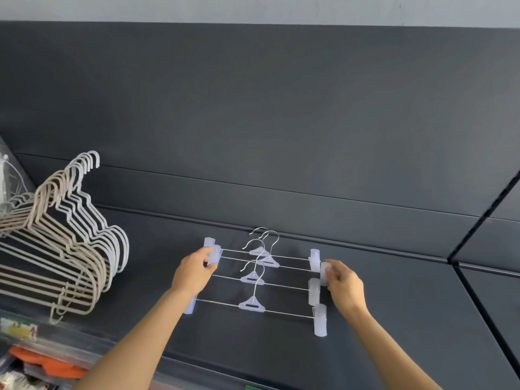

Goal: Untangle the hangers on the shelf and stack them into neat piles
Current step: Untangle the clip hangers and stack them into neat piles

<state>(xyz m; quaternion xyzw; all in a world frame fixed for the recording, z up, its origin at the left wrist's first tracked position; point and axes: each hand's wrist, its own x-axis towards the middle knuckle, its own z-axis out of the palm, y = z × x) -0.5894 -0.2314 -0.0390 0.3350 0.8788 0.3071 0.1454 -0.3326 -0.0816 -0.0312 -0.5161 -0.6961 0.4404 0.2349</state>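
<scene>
Several clip hangers (253, 277) with metal hooks, thin wire bars and translucent plastic clips lie in a row on the dark grey shelf (394, 319), hooks pointing to the back wall. My left hand (194, 273) pinches the left clip (215, 254) of a rear hanger. My right hand (344, 285) pinches that hanger's right clip (325, 273). To the left lies a pile of beige and white coated hangers (64, 240), overlapped and fanned out.
A dark grey back wall (253, 122) rises behind the shelf. A black divider line (478, 229) marks the adjoining shelf section on the right. Below the shelf's front edge at the lower left are packaged goods with orange items (47, 364).
</scene>
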